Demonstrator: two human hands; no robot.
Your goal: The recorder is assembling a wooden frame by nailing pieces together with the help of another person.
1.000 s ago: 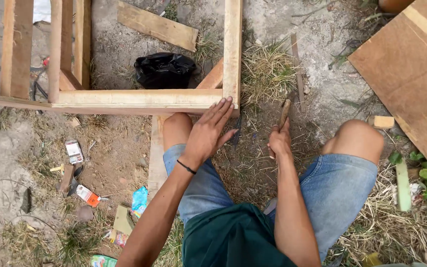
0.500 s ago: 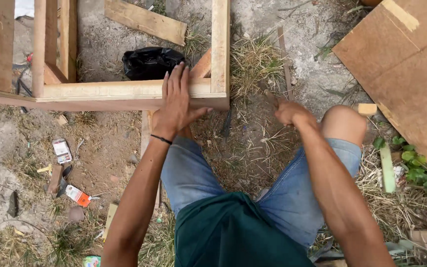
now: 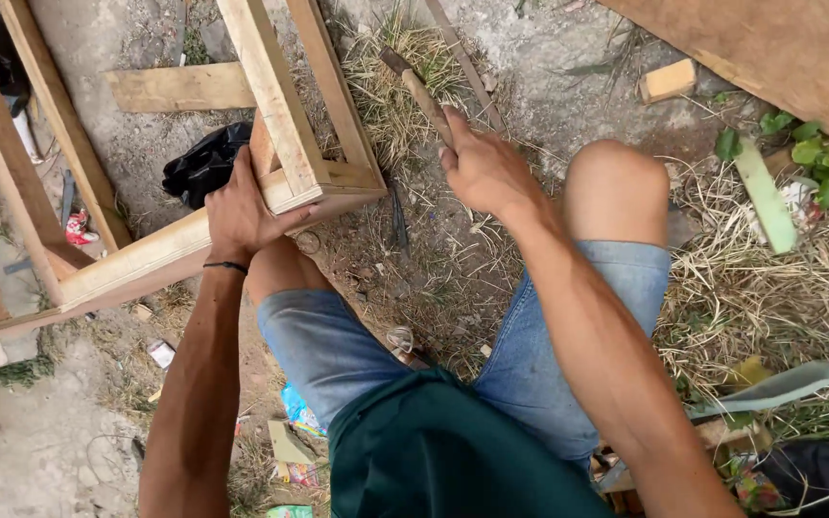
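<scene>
Head view shows you looking down at bare ground strewn with dry grass and scraps, your knees bent in blue denim shorts. The largest thing is the wooden frame of pale timber bars, which fills the upper left and lies tilted, its near corner raised just above your left thigh. At the upper right edge a brown plywood sheet lies flat, well apart from the frame. Behind the frame a loose plank lies on the ground, and beside it sits a crumpled black plastic bag, partly hidden by the frame's bars.

Your left hand, with a thin dark band at the wrist, is clamped on the frame's near corner, fingers curled over the upper bar and thumb along the lower one. Your right hand is closed round the wooden handle of a hammer; the handle slants up and left from your fist, and its dark head lies over a tuft of dry grass, near the frame's right bar but apart from it.

A small wood block lies near the plywood. A green leaf strip lies to the right of your right knee.
</scene>
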